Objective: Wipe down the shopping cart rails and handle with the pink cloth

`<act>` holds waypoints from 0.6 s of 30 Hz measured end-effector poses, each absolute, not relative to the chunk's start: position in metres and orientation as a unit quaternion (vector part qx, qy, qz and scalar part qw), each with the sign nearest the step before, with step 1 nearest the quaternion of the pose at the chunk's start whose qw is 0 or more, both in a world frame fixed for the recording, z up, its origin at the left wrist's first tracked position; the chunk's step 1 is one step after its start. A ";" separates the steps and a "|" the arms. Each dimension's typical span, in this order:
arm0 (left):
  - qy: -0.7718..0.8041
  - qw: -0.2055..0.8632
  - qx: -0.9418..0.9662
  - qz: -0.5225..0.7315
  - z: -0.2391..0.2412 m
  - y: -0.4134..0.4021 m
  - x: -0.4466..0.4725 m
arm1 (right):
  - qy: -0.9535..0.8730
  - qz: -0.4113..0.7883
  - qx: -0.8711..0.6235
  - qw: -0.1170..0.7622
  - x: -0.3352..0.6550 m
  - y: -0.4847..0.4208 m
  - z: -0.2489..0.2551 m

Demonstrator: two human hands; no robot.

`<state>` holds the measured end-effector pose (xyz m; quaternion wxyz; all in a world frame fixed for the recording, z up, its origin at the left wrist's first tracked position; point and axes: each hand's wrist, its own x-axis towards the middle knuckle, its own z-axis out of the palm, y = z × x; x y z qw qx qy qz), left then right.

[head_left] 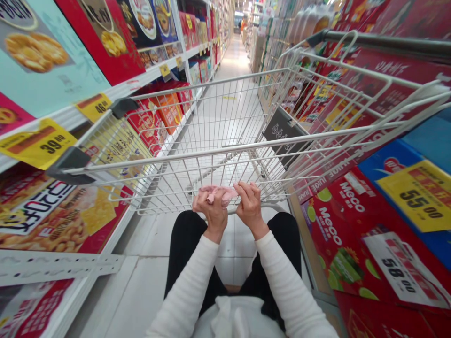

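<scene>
A crumpled pink cloth [218,190] stretches between my two hands at the near lower side of a wire shopping cart [197,157]. My left hand [212,209] is closed around the bunched part of it. The fingers of my right hand [249,203] pinch its other end. Both hands are right against the cart's lower wires; whether the cloth is wrapped round a wire or only touches it, I cannot tell. The cart's basket looks bare inside, with a dark sign panel [284,134] at its right end.
Shelves [148,70] of boxed snacks with yellow price tags [44,143] line the left side. Stacked red drink cartons [347,225] stand close on the right. The cart's handle [391,43] is at the upper right. A tiled aisle [237,56] runs ahead, with a distant person in it.
</scene>
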<state>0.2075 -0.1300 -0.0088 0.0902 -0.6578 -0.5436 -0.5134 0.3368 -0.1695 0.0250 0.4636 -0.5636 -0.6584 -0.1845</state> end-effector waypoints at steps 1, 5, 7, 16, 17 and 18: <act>-0.549 0.085 -0.661 -0.505 -0.010 -0.132 0.207 | -0.659 -0.186 -0.560 0.466 0.337 -0.170 0.025; -0.545 0.069 -0.701 -0.454 -0.025 -0.141 0.195 | -0.659 -0.184 -0.558 0.469 0.338 -0.170 0.023; -0.532 0.088 -0.688 -0.486 -0.024 -0.141 0.187 | -0.661 -0.183 -0.561 0.463 0.338 -0.171 0.023; -0.532 0.095 -0.517 -0.664 0.082 -0.113 0.204 | -0.652 -0.176 -0.569 0.469 0.335 -0.174 0.022; -0.526 0.084 -0.529 -0.661 0.086 -0.115 0.212 | -0.650 -0.174 -0.571 0.470 0.335 -0.174 0.022; -0.521 0.074 -0.547 -0.651 0.088 -0.118 0.221 | -0.648 -0.172 -0.572 0.473 0.335 -0.174 0.021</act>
